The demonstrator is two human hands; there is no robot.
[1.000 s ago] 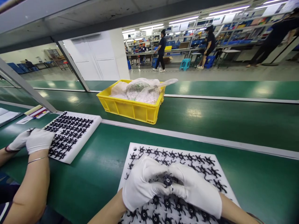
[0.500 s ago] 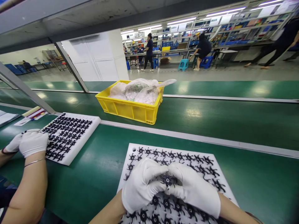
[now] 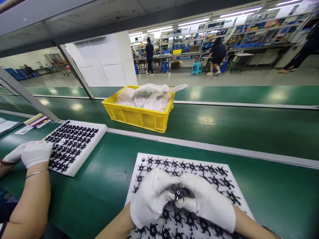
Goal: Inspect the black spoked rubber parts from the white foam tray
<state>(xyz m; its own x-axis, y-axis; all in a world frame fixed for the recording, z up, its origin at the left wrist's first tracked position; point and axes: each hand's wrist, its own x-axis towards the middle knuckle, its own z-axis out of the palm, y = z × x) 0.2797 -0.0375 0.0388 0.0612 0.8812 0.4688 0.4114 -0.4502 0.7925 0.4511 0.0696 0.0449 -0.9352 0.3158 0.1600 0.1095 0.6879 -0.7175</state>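
Observation:
My left hand [image 3: 152, 196] and my right hand [image 3: 208, 200], both in white gloves, meet over a white foam board [image 3: 239, 196]. Between their fingertips they grip a small black impeller [image 3: 178, 192] with curved blades and a round hub. Both hands are closed on it, and parts of its blades are hidden by the fingers. Rows of similar black impellers [image 3: 177, 217] sit on the board around and below my hands. A round hole shows at the board's far left corner.
At left, a co-worker's gloved hands [image 3: 37, 154] work at a second white board [image 3: 86, 156] full of black impellers. A yellow crate [image 3: 139, 119] holding clear plastic bags [image 3: 152, 96] stands beyond on the green belt [image 3: 211, 122]. Papers [image 3: 7, 126] lie far left.
My fingers have shifted slightly around the impeller, with the left thumb drawn back a little. The co-worker's hands moved slightly. People in the background changed position.

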